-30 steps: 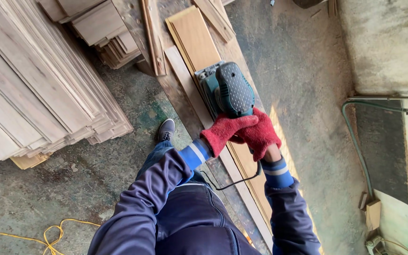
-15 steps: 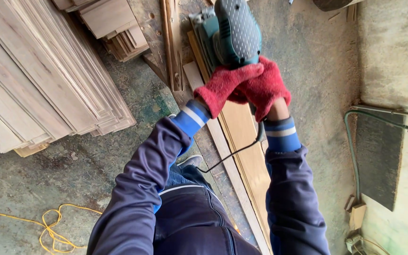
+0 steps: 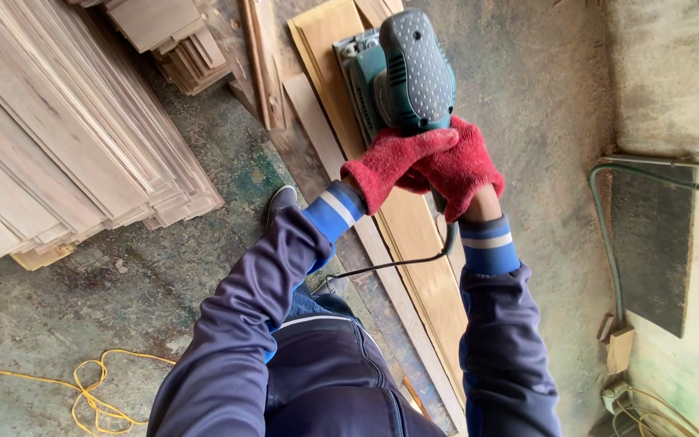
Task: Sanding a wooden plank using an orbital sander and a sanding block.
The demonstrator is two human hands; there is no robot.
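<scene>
Both my hands in red gloves are clenched on the rear handle of the green sander (image 3: 402, 77): left hand (image 3: 390, 174) wrapped over from the left, right hand (image 3: 459, 170) gripping just beside it, touching. Big stack of pale boards (image 3: 66, 137) lies on the floor at left, well apart. Long light plank (image 3: 414, 235) runs under the sander, narrower strip (image 3: 317, 129) beside it. Sander sits flat on the plank, just ahead of my hands. Black cord (image 3: 398, 260) trails from under my right hand. Yellow cable (image 3: 82, 396) on floor lower left. My shoe (image 3: 281, 202) is near the strip.
</scene>
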